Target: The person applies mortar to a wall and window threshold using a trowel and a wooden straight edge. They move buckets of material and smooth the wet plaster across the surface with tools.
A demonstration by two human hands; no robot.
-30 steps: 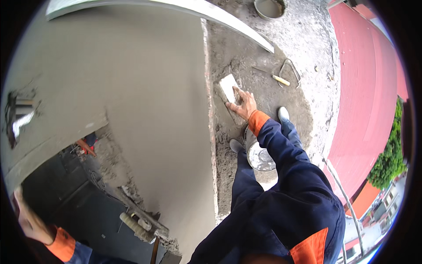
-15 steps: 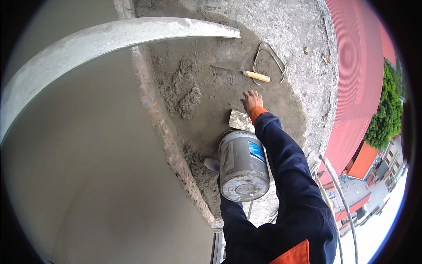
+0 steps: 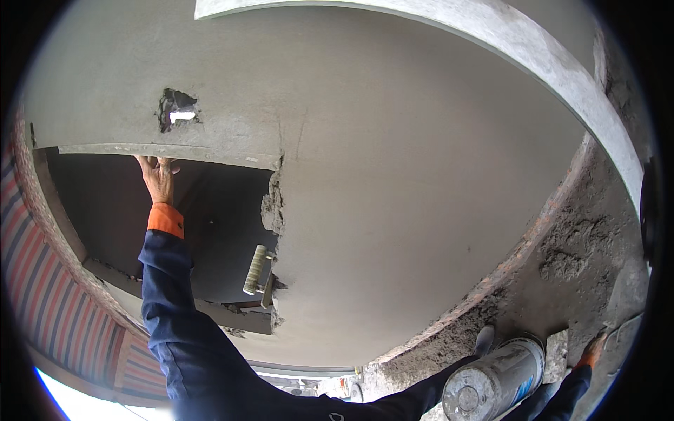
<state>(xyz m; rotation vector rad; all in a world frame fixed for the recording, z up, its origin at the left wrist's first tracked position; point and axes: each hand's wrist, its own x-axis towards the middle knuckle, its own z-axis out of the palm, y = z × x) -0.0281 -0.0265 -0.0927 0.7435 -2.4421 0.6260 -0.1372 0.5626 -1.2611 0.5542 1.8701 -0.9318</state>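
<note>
My left hand (image 3: 160, 181) reaches up into a dark rectangular opening in the grey plastered wall (image 3: 393, 182). Its fingers are stretched apart, their tips against the pale strip (image 3: 232, 158) along the opening's upper edge. Low on the right, my right hand (image 3: 597, 348) is small and partly cut off by shade; its fingers cannot be made out. Beside it are a square mortar-smeared board (image 3: 557, 354) and a bent metal rod (image 3: 618, 330). A grey bucket (image 3: 495, 379) lies tilted near my leg.
A tool with a pale ribbed cylindrical grip (image 3: 255, 270) rests at the opening's lower right corner. A ragged hole (image 3: 177, 110) breaks the wall above. A long pale straightedge (image 3: 491, 28) arcs across the top right. Wet mortar (image 3: 562, 263) lies at right, by a boot (image 3: 484, 339).
The view has swung left, bringing the wall opening and my left hand into sight. The bucket, board and right hand now appear at lower right; the trowel is no longer seen.
</note>
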